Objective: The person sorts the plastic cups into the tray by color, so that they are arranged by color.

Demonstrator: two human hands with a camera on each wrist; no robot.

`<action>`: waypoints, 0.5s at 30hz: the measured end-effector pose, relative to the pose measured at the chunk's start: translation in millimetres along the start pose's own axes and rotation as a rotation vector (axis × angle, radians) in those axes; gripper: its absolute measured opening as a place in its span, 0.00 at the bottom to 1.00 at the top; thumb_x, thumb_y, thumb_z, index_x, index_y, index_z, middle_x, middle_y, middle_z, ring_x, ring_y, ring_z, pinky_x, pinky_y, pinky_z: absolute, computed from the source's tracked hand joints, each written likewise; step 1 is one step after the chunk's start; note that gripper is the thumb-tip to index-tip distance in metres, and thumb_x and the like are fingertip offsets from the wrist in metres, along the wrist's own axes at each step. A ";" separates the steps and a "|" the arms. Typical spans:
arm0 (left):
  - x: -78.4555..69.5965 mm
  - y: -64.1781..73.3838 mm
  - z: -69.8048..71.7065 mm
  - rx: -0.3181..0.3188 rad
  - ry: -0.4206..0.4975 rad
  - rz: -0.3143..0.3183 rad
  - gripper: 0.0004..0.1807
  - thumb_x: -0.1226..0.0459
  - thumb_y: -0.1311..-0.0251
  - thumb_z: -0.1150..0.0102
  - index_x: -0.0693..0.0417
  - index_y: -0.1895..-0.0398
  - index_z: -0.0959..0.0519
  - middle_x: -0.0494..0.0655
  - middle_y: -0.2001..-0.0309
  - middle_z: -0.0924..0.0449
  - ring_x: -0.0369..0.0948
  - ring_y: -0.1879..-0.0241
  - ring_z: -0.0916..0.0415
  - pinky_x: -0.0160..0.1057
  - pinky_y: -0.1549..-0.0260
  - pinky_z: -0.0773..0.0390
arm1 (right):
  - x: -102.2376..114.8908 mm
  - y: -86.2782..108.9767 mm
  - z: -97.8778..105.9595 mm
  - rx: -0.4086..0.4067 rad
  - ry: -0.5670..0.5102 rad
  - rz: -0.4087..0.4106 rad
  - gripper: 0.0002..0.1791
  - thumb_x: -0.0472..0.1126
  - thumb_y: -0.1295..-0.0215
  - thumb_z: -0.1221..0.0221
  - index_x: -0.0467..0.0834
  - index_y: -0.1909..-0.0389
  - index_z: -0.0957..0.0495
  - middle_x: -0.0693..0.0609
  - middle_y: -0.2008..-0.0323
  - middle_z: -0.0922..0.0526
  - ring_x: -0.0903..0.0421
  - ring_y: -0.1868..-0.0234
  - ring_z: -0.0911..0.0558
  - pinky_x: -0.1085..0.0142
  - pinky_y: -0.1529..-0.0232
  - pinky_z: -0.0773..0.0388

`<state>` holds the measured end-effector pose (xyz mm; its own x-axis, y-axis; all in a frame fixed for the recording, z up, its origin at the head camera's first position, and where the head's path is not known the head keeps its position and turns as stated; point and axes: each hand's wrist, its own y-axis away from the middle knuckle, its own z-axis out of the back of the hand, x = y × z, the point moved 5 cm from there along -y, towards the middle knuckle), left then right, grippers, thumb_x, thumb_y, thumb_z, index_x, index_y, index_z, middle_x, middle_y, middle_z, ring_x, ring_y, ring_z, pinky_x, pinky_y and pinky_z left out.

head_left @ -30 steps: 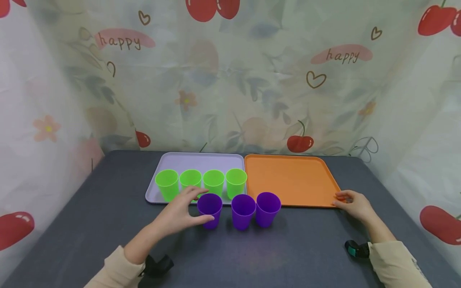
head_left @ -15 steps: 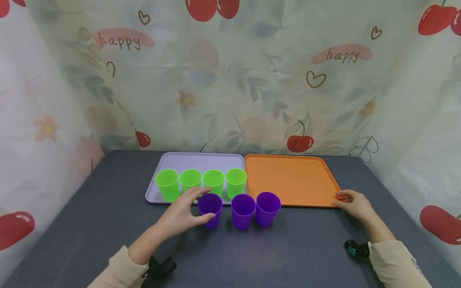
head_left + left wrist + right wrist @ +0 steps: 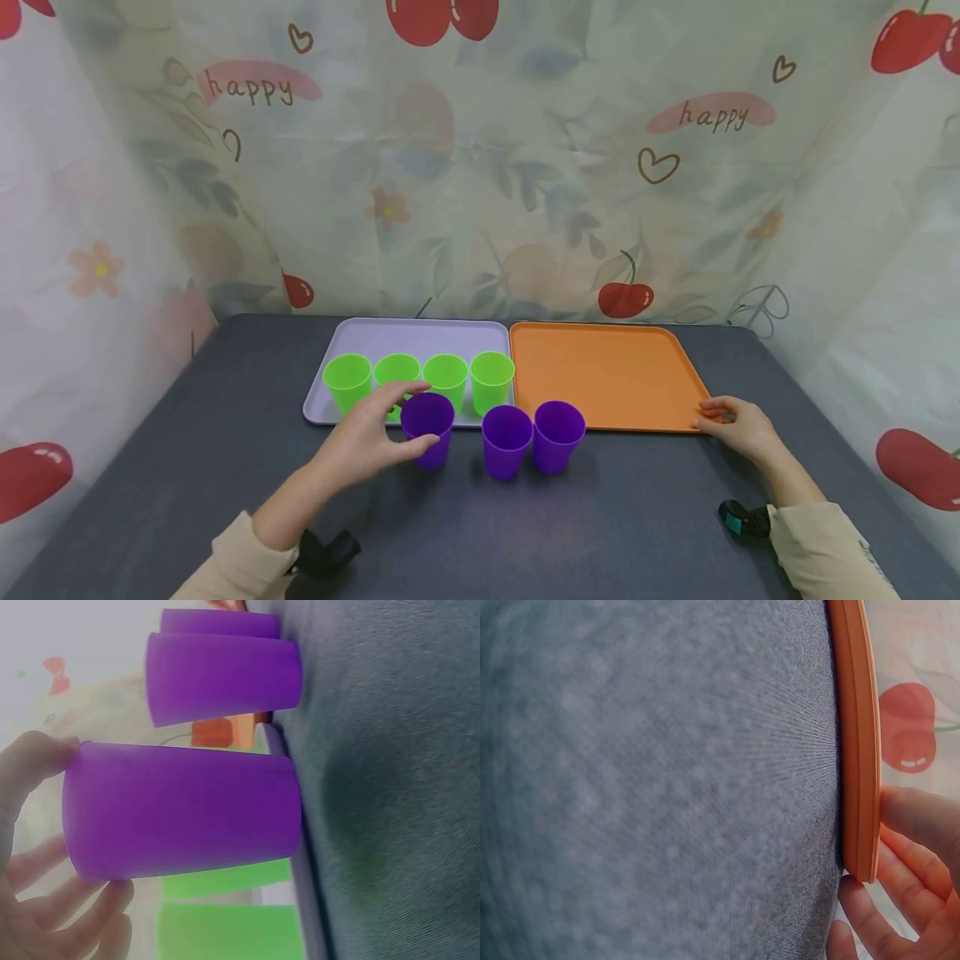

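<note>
My left hand (image 3: 367,440) grips a purple cup (image 3: 431,440) near its rim, thumb on the near side and fingers on the far side. In the left wrist view this purple cup (image 3: 184,814) is upright and raised a little off the dark table. Two more purple cups (image 3: 507,443) (image 3: 557,442) stand close together to its right. Behind the held cup, a row of several green cups (image 3: 446,379) stands on the lilac tray (image 3: 420,333). At the front right corner of the orange tray (image 3: 600,367), my right hand (image 3: 738,427) holds the rim between thumb and fingers.
The two trays lie side by side at the back of the dark table (image 3: 525,533). A patterned curtain (image 3: 480,167) hangs behind and at both sides. Black wrist devices (image 3: 742,518) sit at both sleeves.
My left hand has closed on the leftmost purple cup and lifted it slightly, up and to the left. The right hand has stayed at the orange tray's corner.
</note>
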<state>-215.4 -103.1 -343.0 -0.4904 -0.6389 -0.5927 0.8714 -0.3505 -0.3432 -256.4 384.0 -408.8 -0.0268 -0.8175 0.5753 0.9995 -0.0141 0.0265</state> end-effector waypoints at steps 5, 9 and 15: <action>-5.8 -2.7 9.1 -0.027 0.009 -0.038 0.33 0.58 0.55 0.29 0.56 0.43 0.27 0.48 0.48 0.22 0.43 0.49 0.25 0.48 0.53 0.24 | -0.2 0.1 0.0 -0.005 0.000 0.001 0.26 0.45 0.38 0.41 0.28 0.48 0.29 0.29 0.51 0.24 0.37 0.54 0.24 0.65 0.65 0.26; -11.7 -5.1 15.6 -0.049 0.005 -0.063 0.32 0.58 0.55 0.28 0.57 0.44 0.27 0.49 0.47 0.22 0.43 0.49 0.25 0.47 0.53 0.23 | 0.1 0.0 0.1 -0.009 0.000 0.006 0.26 0.45 0.38 0.41 0.28 0.48 0.29 0.28 0.52 0.24 0.36 0.54 0.24 0.65 0.65 0.25; -22.2 -9.9 26.4 -0.091 0.018 -0.106 0.32 0.59 0.56 0.28 0.56 0.45 0.26 0.49 0.48 0.22 0.42 0.50 0.25 0.44 0.54 0.24 | -0.3 -0.1 -0.1 -0.009 -0.007 0.004 0.26 0.45 0.38 0.41 0.27 0.48 0.29 0.28 0.52 0.24 0.37 0.54 0.23 0.66 0.65 0.25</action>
<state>-212.8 -103.6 -307.2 -0.5807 -0.5889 -0.5621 0.8103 -0.3518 -0.4686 -256.6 384.2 -409.1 -0.0233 -0.8137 0.5809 0.9997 -0.0166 0.0168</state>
